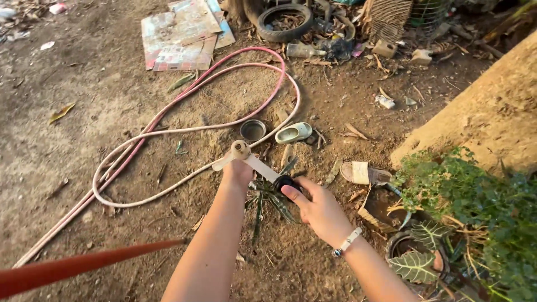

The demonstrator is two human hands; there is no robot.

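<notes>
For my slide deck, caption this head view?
Left hand and right hand grip a pale hose nozzle above dirt ground.

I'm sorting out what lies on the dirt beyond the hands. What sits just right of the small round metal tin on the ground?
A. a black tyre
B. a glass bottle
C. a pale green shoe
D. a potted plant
C: a pale green shoe lies on the dirt right beside the round metal tin, within the loop of pink hose, beyond both hands.
</notes>
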